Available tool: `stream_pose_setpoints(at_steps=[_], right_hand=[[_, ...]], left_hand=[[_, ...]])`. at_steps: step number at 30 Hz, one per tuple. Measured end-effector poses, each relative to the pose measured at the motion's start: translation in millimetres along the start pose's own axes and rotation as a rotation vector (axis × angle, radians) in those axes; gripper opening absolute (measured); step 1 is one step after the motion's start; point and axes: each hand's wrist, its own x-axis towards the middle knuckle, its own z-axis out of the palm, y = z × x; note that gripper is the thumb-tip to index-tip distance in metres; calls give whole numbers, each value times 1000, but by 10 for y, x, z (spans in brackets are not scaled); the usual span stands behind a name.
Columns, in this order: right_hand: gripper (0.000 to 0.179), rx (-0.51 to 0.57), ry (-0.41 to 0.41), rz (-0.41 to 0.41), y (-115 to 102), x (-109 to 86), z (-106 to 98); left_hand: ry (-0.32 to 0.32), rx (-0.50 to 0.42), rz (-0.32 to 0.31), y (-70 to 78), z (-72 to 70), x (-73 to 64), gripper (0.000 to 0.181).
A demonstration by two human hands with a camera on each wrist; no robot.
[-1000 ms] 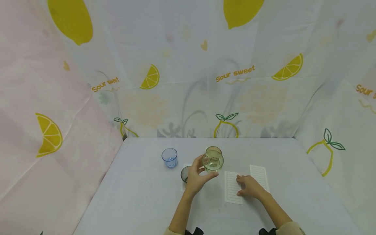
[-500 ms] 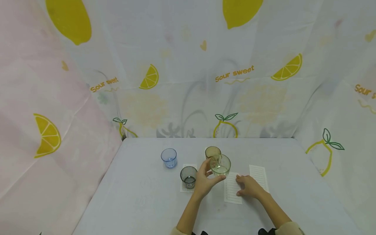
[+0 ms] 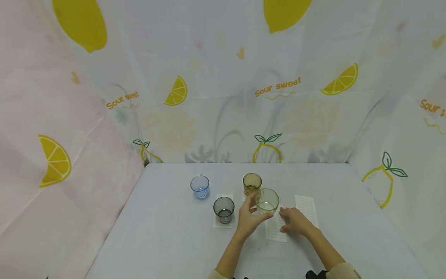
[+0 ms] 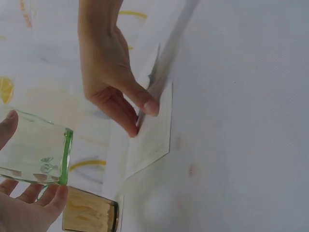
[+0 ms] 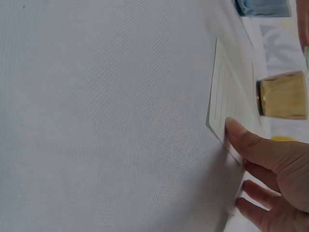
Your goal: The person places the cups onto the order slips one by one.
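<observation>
Now our left hand (image 3: 248,220) has fingers bent round the green cup (image 3: 267,201), and the card (image 3: 275,232) lies lower, toward its right, touched by our loosely spread right hand (image 3: 297,223).

Beige and Black

The right sleeve (image 3: 343,272) is beige with a small dark mark (image 3: 357,274) and ends on the bare forearm (image 3: 324,250). The left sleeve (image 3: 216,274) shows the same beige. A rounded black piece (image 3: 315,275) shows beside the right sleeve.
</observation>
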Motion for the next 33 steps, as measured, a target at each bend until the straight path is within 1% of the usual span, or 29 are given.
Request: stream_pose_setpoints(at_steps=[2, 4, 7, 10, 13, 17, 19, 20, 22, 24, 25, 27, 28, 30, 31, 33], right_hand=[[58, 1, 4, 0, 6, 1, 3], [59, -1, 7, -4, 14, 3, 11], [59, -1, 15, -21, 36, 10, 20], [58, -1, 31, -44, 56, 8, 28], [57, 9, 47, -56, 68, -2, 36], [57, 29, 50, -34, 69, -19, 41], [56, 44, 48, -14, 62, -30, 39], [56, 57, 48, 0, 59, -35, 39], [56, 74, 50, 14, 51, -45, 35], [56, 87, 53, 20, 46, -53, 30], [56, 94, 54, 22, 46, -56, 30], [56, 98, 55, 16, 47, -61, 25], [55, 98, 55, 11, 51, -62, 25], [55, 111, 55, 6, 61, -64, 27], [55, 115, 56, 1, 65, -64, 26], [53, 123, 61, -12, 72, -63, 27]], left_hand=[[1, 2, -12, -122, 41, 2, 73], [1, -7, -26, -187, 71, -6, 74], [5, -25, -49, -242, 106, -26, 74], [13, -31, -78, -250, 134, -38, 73], [21, -36, -87, -204, 152, -50, 71], [23, -41, -79, -47, 142, -81, 67], [21, -32, -55, 4, 134, -96, 65], [20, -25, -42, 12, 136, -100, 65], [15, -28, -37, 43, 135, -106, 64], [12, -35, -27, 37, 141, -105, 63], [8, -44, -35, 41, 143, -104, 63], [3, -64, -63, 13, 155, -93, 64], [6, -64, -59, -55, 172, -86, 65], [6, -60, -71, -202, 204, -65, 67], [3, -63, -74, -223, 210, -61, 68], [5, -53, -78, -336, 243, -43, 69]])
